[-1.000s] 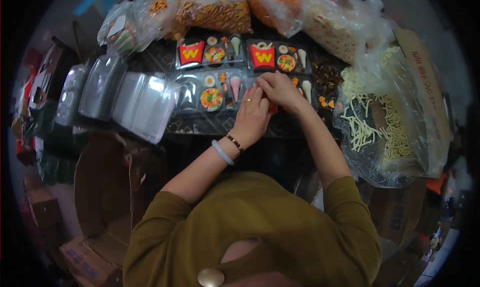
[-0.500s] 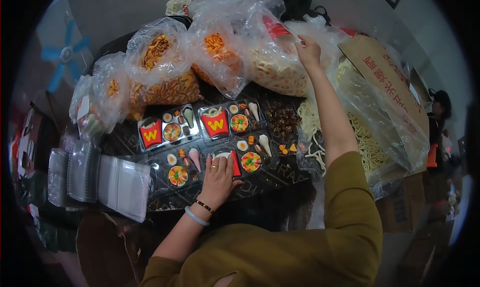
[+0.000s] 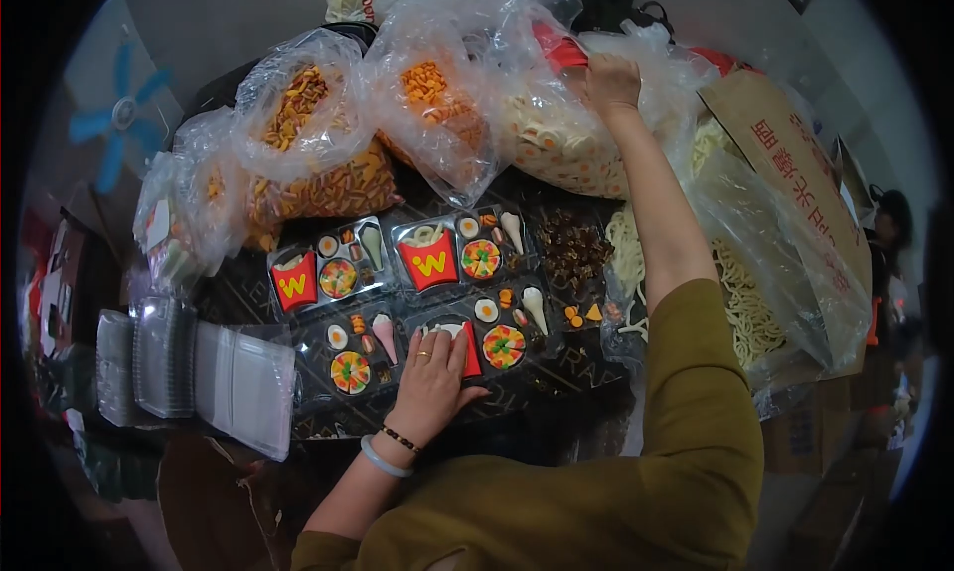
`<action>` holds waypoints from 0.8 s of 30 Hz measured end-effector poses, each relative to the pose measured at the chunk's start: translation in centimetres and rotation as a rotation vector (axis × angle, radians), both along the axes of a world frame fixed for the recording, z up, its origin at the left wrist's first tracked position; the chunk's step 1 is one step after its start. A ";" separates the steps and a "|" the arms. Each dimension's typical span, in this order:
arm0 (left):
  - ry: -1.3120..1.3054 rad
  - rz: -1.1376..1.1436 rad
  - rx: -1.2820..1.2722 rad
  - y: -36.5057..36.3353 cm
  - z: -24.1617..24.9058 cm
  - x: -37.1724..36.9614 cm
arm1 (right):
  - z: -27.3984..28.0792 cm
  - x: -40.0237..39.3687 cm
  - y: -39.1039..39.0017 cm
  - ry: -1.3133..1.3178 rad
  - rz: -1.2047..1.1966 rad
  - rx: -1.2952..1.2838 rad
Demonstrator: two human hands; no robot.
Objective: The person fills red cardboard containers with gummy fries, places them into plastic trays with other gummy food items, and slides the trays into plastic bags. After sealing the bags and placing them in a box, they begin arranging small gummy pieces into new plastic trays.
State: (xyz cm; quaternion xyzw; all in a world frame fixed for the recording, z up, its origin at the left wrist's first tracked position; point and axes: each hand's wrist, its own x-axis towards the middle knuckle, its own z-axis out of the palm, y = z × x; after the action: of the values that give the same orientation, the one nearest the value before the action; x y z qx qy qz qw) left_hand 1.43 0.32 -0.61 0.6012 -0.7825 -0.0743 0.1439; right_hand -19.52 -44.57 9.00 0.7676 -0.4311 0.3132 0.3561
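My left hand (image 3: 429,377) lies over a clear plastic tray, its fingers stretched across a red fries carton (image 3: 472,350) that they partly cover. In that tray are a toy pizza (image 3: 504,344), a small egg (image 3: 486,310) and a white ice-cream cone (image 3: 535,308). At the back, my right hand (image 3: 611,79) is closed beside red pieces (image 3: 561,49) in a clear bag; what its fingers hold is hidden. Behind my left hand, two trays each hold a red carton with a yellow W (image 3: 427,258). Another tray, with a pink cone (image 3: 385,337), lies to the left.
Bags of brown-yellow pieces (image 3: 318,183), orange pieces (image 3: 425,82) and egg pieces (image 3: 556,144) line the back. Noodle-like strands (image 3: 745,308) lie in plastic beside a cardboard flap (image 3: 785,173). Dark brown pieces (image 3: 571,248) sit right of the trays. Empty clear packs (image 3: 238,382) stack at left.
My right hand has moved slightly toward the back and its fingers have closed in beside the red pieces. My left hand stays on the tray. The view has shifted a little.
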 end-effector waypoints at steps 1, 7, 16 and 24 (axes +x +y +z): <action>-0.008 0.000 0.014 -0.1 0.2 -0.1 | 0.2 0.0 0.4 0.004 -0.004 0.022; 0.055 0.015 -0.001 0.0 -0.1 -0.2 | 1.7 -0.2 2.9 -0.125 0.036 0.263; -0.027 0.007 -0.220 0.4 2.1 -0.7 | 1.3 -5.1 17.0 -1.227 0.609 0.588; 0.571 -0.015 -0.184 -4.7 2.1 -7.5 | -7.2 -4.9 33.9 -1.668 0.600 1.620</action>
State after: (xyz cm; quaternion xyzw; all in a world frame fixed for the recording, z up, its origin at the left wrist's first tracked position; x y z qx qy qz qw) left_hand -6.06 -4.39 1.47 0.5344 -0.7184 -0.1701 0.4115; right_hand -24.46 -10.63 1.80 0.3994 -0.4048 0.4222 -0.7059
